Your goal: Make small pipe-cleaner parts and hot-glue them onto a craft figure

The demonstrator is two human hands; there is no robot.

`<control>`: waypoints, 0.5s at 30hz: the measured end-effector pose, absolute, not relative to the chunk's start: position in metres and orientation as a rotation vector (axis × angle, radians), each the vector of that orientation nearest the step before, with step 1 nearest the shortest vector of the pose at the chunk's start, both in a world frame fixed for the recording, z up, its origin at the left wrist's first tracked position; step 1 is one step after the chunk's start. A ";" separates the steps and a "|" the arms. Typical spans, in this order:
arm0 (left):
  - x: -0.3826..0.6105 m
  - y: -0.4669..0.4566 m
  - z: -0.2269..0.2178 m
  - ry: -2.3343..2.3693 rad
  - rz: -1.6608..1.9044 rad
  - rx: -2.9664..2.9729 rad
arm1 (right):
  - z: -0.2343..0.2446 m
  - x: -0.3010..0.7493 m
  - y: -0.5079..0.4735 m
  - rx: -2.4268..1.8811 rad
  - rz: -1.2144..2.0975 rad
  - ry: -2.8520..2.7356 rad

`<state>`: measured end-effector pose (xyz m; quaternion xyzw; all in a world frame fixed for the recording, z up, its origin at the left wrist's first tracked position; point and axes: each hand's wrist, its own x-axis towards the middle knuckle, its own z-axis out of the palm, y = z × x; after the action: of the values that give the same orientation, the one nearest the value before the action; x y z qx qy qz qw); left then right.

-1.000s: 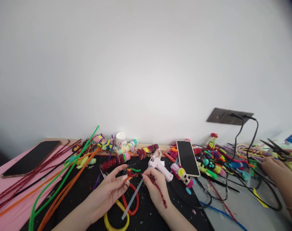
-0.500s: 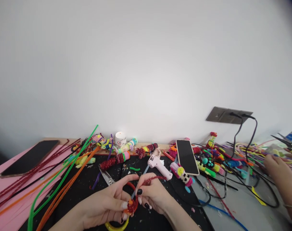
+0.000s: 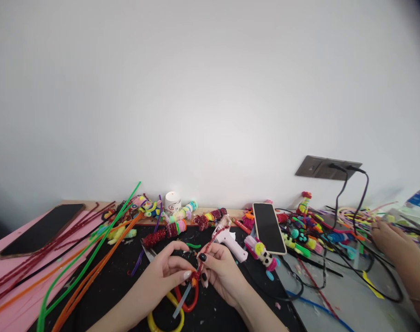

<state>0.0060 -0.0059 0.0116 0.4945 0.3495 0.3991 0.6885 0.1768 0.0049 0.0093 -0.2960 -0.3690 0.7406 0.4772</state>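
Note:
My left hand [image 3: 173, 269] is closed on a small orange and dark red pipe-cleaner piece [image 3: 194, 280], mostly hidden by the fingertips. Beside it, my right hand [image 3: 215, 269] pinches a red glittery pipe cleaner [image 3: 215, 235], whose free end points up and away. A translucent strip, like a glue stick [image 3: 182, 302], slants down below the fingers. Under both hands lie scissors with a yellow and a red handle loop [image 3: 150, 323] on the black mat [image 3: 116, 299]. Just beyond my right hand is a pale pink glue gun [image 3: 232, 242].
Long green, orange and red pipe cleaners [image 3: 88, 256] cross a pink sheet at left, near a dark phone [image 3: 44, 230]. A second phone [image 3: 269, 228], a paper cup [image 3: 173, 201] and several pipe-cleaner figures line the back. Cables run right from the wall socket [image 3: 327, 167]. Another person's hand [image 3: 396, 242] works there.
Both hands have turned the small piece, and the red pipe cleaner's end now points upward instead of rightward. The translucent strip shows lower down. The other person's hand has shifted left.

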 end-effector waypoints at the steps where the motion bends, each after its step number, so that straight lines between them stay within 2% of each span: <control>1: 0.005 -0.005 0.010 0.792 0.905 1.125 | 0.009 0.177 0.005 -0.721 1.800 -0.903; 10: 0.004 -0.002 0.006 0.832 1.006 1.198 | 0.010 0.178 0.005 -0.727 1.780 -0.885; 15: 0.007 -0.006 0.009 0.895 0.875 1.291 | 0.013 0.178 0.005 -0.749 1.770 -0.909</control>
<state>0.0072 -0.0064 0.0088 0.5619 0.3897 0.3807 0.6225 0.1782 0.0048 0.0132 -0.3079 -0.3735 0.7275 0.4863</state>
